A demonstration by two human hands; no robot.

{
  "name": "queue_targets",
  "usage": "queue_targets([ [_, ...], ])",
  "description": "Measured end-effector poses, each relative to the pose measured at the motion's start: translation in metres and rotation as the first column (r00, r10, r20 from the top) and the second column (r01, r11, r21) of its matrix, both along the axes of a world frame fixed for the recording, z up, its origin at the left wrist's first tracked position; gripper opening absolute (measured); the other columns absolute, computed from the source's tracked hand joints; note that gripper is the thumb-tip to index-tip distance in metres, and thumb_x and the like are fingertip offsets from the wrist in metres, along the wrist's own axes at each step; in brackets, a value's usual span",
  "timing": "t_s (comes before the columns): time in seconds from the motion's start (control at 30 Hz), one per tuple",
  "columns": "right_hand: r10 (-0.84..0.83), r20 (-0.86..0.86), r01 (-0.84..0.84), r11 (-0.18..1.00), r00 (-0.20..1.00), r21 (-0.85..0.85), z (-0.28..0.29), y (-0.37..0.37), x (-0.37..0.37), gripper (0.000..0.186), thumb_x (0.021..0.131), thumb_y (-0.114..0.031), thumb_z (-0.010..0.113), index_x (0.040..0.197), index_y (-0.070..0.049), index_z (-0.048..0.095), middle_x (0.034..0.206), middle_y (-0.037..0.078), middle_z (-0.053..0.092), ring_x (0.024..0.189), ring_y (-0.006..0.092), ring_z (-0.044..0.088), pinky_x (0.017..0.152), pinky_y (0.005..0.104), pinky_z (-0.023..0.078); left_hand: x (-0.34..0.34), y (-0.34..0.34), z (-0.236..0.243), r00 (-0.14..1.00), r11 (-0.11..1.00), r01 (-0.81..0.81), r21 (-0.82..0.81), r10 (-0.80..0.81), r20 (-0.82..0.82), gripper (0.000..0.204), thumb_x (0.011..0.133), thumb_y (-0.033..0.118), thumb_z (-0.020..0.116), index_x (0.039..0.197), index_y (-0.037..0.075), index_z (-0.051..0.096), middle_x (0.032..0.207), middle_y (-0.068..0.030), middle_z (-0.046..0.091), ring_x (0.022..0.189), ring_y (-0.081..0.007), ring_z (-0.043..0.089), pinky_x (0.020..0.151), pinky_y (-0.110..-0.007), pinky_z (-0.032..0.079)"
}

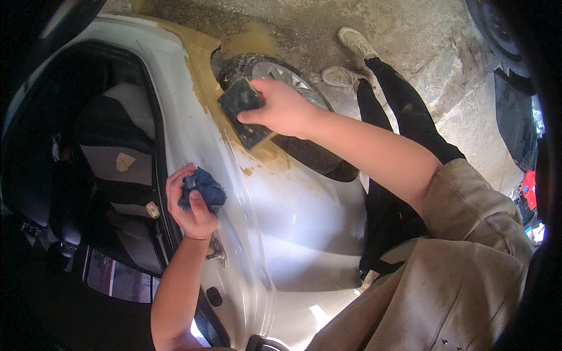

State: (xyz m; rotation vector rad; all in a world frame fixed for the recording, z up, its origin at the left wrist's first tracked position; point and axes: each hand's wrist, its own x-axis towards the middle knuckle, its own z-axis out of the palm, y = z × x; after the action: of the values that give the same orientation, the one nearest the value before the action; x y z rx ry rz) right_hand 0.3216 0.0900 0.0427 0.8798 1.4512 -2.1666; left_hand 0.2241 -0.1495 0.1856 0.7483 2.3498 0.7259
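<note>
My right hand (281, 108) grips a dark rectangular sanding block (237, 105), resting on or just over tan, streaky filler (269, 157) along the wheel-arch panel of a silver-white car (310, 216). Below and to the left, my left hand (190, 221) holds a crumpled dark blue cloth (205, 190) against or just above the bodywork, beside the dark door-window frame. A door handle (218, 251) sits below that hand. The wheel (284, 76) is partly hidden behind my right hand and arm.
Through the open side window, grey-and-black seats (111, 146) show. My legs and pale shoes (351, 44) are at the right on the stained concrete floor (410, 35). Dark parts and a small red object (528, 190) lie at the far right edge.
</note>
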Motion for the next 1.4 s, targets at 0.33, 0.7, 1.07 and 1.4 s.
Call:
queue_targets([
  [0.33, -0.098, 0.048, 0.101, 0.993, 0.994, -0.063, 0.055, -0.026, 0.057, 0.034, 0.087, -0.03, 0.077, 0.1, 0.0, 0.072, 0.082, 0.014, 0.072, 0.072, 0.0191, 0.066, 0.069, 0.0347, 0.053, 0.002, 0.004, -0.005, 0.995, 0.996, -0.09, 0.019, 0.091, -0.04, 0.048, 0.099, 0.036, 0.054, 0.11, -0.009, 0.065, 0.113, -0.0242, 0.067, 0.104, -0.0383, 0.065, 0.096, -0.044, 0.05],
  [0.7, -0.101, -0.032, 0.105, 0.896, 0.994, 0.431, 0.055, -0.078, 0.038, 0.055, 0.082, -0.05, 0.085, 0.075, -0.001, 0.062, 0.069, 0.021, 0.063, 0.063, 0.0382, 0.064, 0.058, 0.0459, 0.05, 0.002, -0.004, -0.005, 0.995, 0.996, -0.091, 0.006, 0.091, -0.038, 0.048, 0.1, 0.036, 0.054, 0.112, -0.009, 0.063, 0.109, -0.0221, 0.064, 0.101, -0.0365, 0.063, 0.095, -0.044, 0.049],
  [1.07, -0.072, -0.071, 0.093, 0.924, 0.995, 0.37, 0.055, -0.074, 0.03, 0.063, 0.08, -0.056, 0.086, 0.066, -0.003, 0.055, 0.056, 0.017, 0.055, 0.053, 0.0355, 0.061, 0.053, 0.0441, 0.049, 0.0, 0.0, -0.006, 0.994, 0.996, -0.089, -0.022, 0.088, -0.061, 0.042, 0.1, 0.032, 0.056, 0.11, -0.009, 0.062, 0.108, -0.0219, 0.063, 0.099, -0.0362, 0.061, 0.093, -0.044, 0.048],
  [1.4, 0.016, -0.136, 0.049, 0.886, 0.991, 0.462, 0.042, -0.073, 0.025, 0.064, 0.082, -0.063, 0.079, 0.066, -0.006, 0.057, 0.062, 0.018, 0.06, 0.06, 0.0407, 0.064, 0.057, 0.049, 0.052, 0.002, 0.001, -0.003, 0.997, 0.992, -0.08, -0.094, 0.079, -0.006, 0.042, 0.103, 0.032, 0.05, 0.118, -0.006, 0.058, 0.113, -0.0152, 0.061, 0.105, -0.0251, 0.057, 0.097, -0.037, 0.045],
])
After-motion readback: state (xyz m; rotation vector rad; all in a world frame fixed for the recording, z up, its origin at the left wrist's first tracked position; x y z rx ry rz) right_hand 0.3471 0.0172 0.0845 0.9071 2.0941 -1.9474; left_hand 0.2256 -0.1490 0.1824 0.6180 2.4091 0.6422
